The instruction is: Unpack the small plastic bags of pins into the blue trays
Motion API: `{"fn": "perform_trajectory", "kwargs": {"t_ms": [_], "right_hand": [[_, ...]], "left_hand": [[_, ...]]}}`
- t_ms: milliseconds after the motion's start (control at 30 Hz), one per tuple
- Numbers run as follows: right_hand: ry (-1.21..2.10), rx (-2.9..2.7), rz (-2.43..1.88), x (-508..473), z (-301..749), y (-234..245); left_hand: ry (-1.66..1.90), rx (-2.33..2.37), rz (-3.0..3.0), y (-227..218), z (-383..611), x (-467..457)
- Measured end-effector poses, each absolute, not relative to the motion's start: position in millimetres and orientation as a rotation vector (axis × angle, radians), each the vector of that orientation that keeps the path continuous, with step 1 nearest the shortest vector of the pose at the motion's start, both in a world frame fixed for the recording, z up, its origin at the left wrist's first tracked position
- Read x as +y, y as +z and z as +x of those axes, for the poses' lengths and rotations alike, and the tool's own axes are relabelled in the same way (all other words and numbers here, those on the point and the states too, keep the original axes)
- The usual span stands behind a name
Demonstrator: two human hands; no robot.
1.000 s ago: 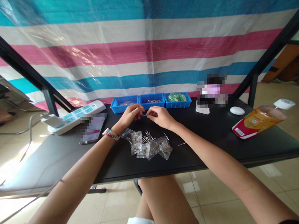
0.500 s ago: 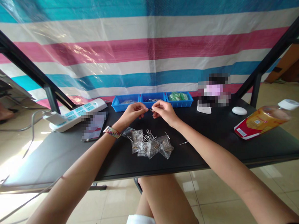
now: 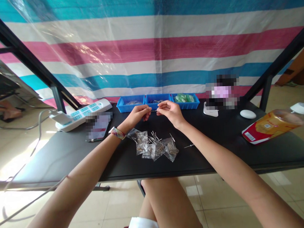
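A thin metal pin (image 3: 154, 110), rather like a blind rivet, lies level between my two hands in front of the blue bins. My left hand (image 3: 140, 115) is closed in a pinch on its left end. On its right end, the thumb and fingers of my right hand (image 3: 171, 112) are pinched together. Nearer to me lie several small clear plastic bags (image 3: 157, 151) with metal pieces inside, and a heap of loose metal pins (image 3: 154, 137) behind them. A single flanged pin (image 3: 188, 146) rests apart, beside my right forearm.
Three joined blue bins (image 3: 158, 98) stand at the back, the right one holding green packets (image 3: 183, 98). To the left are a power strip (image 3: 89, 111) and a phone (image 3: 100, 127). A white case (image 3: 210, 110), a white oval object (image 3: 248, 114) and a drink bottle (image 3: 272, 124) are on the right.
My hands have drawn slightly apart, and more of the pin shows between the fingertips. The whole view has shifted a little; the bags and bins look unchanged.
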State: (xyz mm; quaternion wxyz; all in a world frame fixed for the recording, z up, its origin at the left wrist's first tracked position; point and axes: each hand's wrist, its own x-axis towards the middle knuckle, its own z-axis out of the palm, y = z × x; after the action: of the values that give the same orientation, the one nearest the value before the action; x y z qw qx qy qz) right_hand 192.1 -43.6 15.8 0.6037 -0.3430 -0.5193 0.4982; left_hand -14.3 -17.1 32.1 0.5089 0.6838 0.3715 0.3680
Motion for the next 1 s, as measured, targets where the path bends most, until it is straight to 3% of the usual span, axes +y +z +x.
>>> {"fn": "perform_trajectory", "kwargs": {"t_ms": [733,1000], "right_hand": [[1.32,-1.163,-0.957,-45.7,197.2,18.2],[1.105,-1.017,-0.998,-41.4,198.6,18.6]], "left_hand": [[1.044,0.856,1.735,34.4,-13.1,-19.7],[1.099,0.82,1.674,30.4,-13.6,-16.1]]}}
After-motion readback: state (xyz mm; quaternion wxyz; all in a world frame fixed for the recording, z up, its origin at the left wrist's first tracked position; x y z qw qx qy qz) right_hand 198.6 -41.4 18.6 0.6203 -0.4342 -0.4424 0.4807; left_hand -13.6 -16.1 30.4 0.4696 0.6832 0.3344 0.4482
